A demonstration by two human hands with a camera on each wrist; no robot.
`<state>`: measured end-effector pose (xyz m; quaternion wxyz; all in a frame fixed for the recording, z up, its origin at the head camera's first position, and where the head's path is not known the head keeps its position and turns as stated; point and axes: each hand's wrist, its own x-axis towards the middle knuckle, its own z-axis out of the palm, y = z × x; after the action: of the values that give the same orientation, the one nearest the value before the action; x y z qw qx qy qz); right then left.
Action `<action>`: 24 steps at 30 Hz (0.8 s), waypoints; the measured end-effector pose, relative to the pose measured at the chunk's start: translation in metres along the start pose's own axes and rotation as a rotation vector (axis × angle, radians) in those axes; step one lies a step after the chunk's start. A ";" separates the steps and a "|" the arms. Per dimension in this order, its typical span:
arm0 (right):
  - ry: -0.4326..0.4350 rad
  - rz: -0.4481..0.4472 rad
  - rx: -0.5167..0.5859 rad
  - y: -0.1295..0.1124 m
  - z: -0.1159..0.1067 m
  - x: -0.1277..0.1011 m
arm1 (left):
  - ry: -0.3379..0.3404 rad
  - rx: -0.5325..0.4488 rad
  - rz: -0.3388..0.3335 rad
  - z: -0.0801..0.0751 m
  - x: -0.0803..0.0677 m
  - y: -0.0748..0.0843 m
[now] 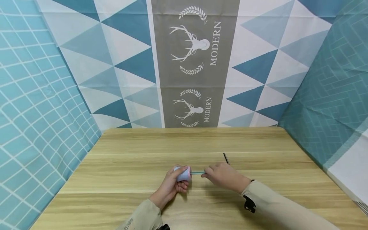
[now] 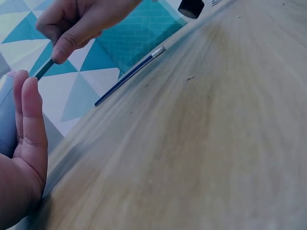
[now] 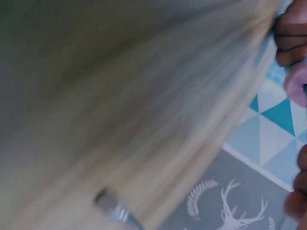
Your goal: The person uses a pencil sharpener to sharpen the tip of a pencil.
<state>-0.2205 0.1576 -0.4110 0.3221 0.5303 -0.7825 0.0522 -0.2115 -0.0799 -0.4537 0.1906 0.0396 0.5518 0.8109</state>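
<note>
A small light-blue cup with a pink rim (image 1: 184,174) lies sideways in my left hand (image 1: 172,182), thumb over its wall and its mouth facing right. My right hand (image 1: 222,175) pinches a thin teal stick (image 1: 197,173) whose far end meets the cup's mouth. What that end looks like is hidden. In the left wrist view the cup (image 2: 6,117) shows only in part, beyond the raised fingers (image 2: 33,115). The pink rim (image 3: 295,86) faces the right hand (image 3: 298,187) in the right wrist view.
A paintbrush with a dark blue handle (image 2: 129,74) and a metal ferrule lies on the wooden table (image 1: 129,159), just beyond the right hand. Patterned cloth (image 1: 189,64) hangs behind the table's back edge, with tiled-print cloth (image 1: 37,95) at the left.
</note>
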 end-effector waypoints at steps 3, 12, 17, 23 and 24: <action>-0.174 0.289 0.421 -0.001 -0.006 0.003 | 0.002 0.013 0.003 0.001 0.000 0.001; -0.622 1.205 1.442 0.020 -0.011 0.012 | -0.014 0.047 0.016 0.001 -0.001 0.001; -0.639 1.149 1.432 0.021 -0.010 0.007 | -0.018 0.064 0.011 0.000 -0.003 0.001; -0.483 0.750 0.908 0.014 -0.022 0.003 | -0.022 0.057 0.012 0.001 -0.003 0.001; -0.462 0.683 0.798 0.013 -0.023 0.002 | -0.017 0.054 0.011 0.002 -0.003 0.001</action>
<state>-0.2214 0.1715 -0.3882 -0.1177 0.3255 -0.8792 0.3275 -0.2089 -0.0798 -0.4515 0.1896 0.0545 0.5716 0.7965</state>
